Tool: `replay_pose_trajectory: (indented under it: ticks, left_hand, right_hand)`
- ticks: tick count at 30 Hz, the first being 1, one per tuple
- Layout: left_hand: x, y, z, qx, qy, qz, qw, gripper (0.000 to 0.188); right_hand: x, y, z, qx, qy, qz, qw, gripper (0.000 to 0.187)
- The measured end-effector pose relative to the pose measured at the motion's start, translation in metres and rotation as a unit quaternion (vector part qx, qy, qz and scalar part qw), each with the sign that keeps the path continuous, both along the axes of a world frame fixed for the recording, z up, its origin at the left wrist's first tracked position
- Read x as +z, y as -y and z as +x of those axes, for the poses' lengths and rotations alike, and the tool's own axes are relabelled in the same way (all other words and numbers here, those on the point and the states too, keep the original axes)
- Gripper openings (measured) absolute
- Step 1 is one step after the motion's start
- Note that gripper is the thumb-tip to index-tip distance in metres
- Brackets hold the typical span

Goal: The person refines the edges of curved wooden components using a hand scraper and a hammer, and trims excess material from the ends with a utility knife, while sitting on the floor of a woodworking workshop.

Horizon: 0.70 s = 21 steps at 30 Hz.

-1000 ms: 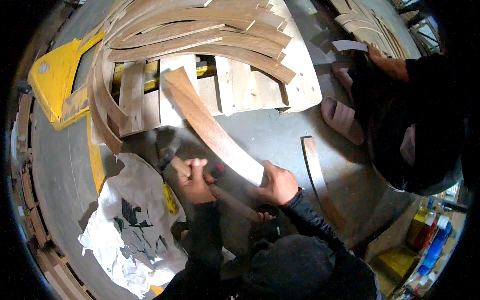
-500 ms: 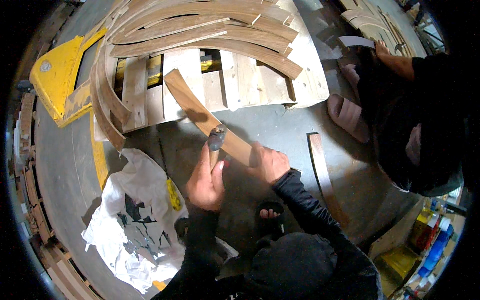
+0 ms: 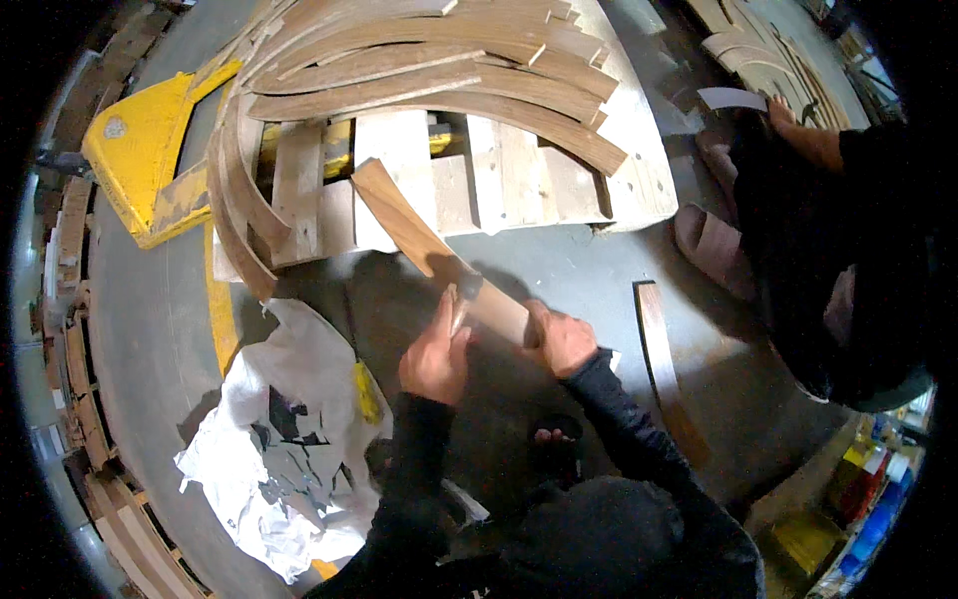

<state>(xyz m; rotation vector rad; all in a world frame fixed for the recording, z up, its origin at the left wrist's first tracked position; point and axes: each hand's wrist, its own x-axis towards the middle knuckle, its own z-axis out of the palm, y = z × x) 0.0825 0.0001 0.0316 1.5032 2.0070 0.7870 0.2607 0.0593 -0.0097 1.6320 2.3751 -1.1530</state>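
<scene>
My right hand (image 3: pixel 562 339) is closed round the near end of a curved brown wooden strip (image 3: pixel 414 235). The strip slants up and away to the left, its far end over the pallet's edge. In my left hand (image 3: pixel 435 359), fingers wrapped round the wooden handle, is a hammer (image 3: pixel 461 307). Its dark, blurred head lies over the middle of the strip; whether it touches the wood I cannot tell.
Several curved wooden strips (image 3: pixel 429 82) lie on a pale pallet (image 3: pixel 639 190) beside a yellow metal frame (image 3: pixel 125 160). A white sack (image 3: pixel 235 439) with dark scraps is at left, with a yellow-handled tool (image 3: pixel 366 394). Another strip (image 3: pixel 659 349) lies near a person (image 3: pixel 798 240).
The hammer head has come down closer to the strip, and its shadow now meets it. The whole view has shifted slightly; my right hand keeps its grip.
</scene>
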Motion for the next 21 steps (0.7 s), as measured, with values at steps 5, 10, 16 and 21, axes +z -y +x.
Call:
replay_pose_trajectory:
  ticks: [5,10,16,21]
  left_hand:
    - [0.001,0.022,-0.006,0.191,0.311,0.065,0.929,0.041]
    - [0.016,0.025,-0.01,0.19,0.305,0.084,0.929,0.037]
    - [0.009,0.011,-0.016,0.129,0.314,-0.002,0.941,0.034]
    - [-0.013,0.0,-0.055,0.164,0.415,-0.054,0.893,0.031]
  right_hand:
    - [-0.009,0.015,0.002,-0.035,-0.376,-0.094,0.921,0.066]
    - [-0.005,0.027,-0.001,-0.134,-0.489,-0.516,0.691,0.065]
    - [-0.02,0.035,-0.01,-0.228,-0.504,-0.521,0.65,0.061]
    - [-0.025,0.026,-0.007,-0.209,-0.49,-0.461,0.71,0.049]
